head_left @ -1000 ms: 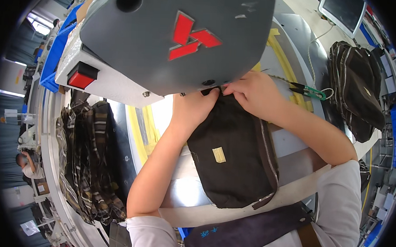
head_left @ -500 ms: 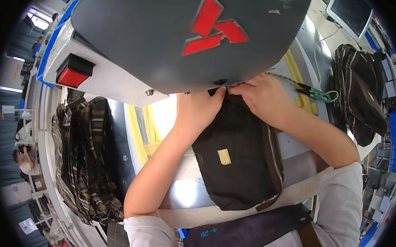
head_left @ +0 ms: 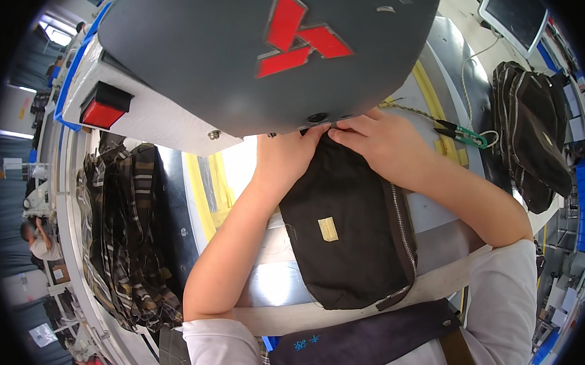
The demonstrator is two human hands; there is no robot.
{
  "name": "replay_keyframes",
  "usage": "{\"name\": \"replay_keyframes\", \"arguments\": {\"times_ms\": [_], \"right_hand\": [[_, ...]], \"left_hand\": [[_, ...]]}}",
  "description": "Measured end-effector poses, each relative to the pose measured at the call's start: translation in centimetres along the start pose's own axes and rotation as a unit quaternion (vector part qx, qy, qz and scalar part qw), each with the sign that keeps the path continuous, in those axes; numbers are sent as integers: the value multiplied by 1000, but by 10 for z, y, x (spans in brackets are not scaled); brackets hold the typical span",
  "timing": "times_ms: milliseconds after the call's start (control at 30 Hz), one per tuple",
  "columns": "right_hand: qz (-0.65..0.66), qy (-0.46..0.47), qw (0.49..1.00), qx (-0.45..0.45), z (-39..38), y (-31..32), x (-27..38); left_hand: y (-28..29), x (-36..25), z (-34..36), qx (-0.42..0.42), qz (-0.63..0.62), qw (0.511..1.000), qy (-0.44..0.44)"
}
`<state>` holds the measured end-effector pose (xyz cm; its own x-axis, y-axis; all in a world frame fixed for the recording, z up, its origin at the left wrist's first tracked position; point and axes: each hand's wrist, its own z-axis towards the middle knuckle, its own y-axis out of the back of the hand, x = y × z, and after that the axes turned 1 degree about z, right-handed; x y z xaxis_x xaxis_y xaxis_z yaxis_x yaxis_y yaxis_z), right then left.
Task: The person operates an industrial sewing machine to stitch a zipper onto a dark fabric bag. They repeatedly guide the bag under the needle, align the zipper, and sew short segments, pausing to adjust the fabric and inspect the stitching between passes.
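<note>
A dark brown fabric pouch [head_left: 348,250] lies in front of me, with a metal zipper [head_left: 400,220] down its right side and a small pale yellow label [head_left: 327,229] on its face. At the narrow far end of the cloth, my left hand [head_left: 286,157] pinches the left edge. My right hand [head_left: 386,151] grips the same end from the right, fingertips close to the other hand's. Both hands are right under the grey head of a sewing machine [head_left: 199,67], which hides some fingertips and the needle area.
Left of my arm hangs a pile of plaid cloth pieces [head_left: 130,240]. More dark zippered pouches [head_left: 529,134] are stacked at the right. Green-handled thread snips [head_left: 464,136] lie on a cord nearby. A red switch [head_left: 105,106] sits on the machine's side, and a screen [head_left: 516,22] stands far right.
The machine head appears slightly farther left and up in the picture. My hands and the far end of the pouch have shifted a little left; both still hold the cloth.
</note>
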<state>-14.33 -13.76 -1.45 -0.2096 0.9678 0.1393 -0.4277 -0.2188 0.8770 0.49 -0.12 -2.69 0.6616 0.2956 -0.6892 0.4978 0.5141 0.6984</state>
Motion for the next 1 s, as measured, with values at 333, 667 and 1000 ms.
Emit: {"name": "replay_keyframes", "arguments": {"times_ms": [333,667,1000], "right_hand": [[-19,-7,1000,-1,-3,-3,2],[71,-228,970,-48,3,0,4],[194,-355,912,71,20,6,-10]], "left_hand": [[21,-18,-27,-26,125,979,-161],[25,-19,-35,49,107,973,-197],[21,-20,-35,51,119,971,-202]]}}
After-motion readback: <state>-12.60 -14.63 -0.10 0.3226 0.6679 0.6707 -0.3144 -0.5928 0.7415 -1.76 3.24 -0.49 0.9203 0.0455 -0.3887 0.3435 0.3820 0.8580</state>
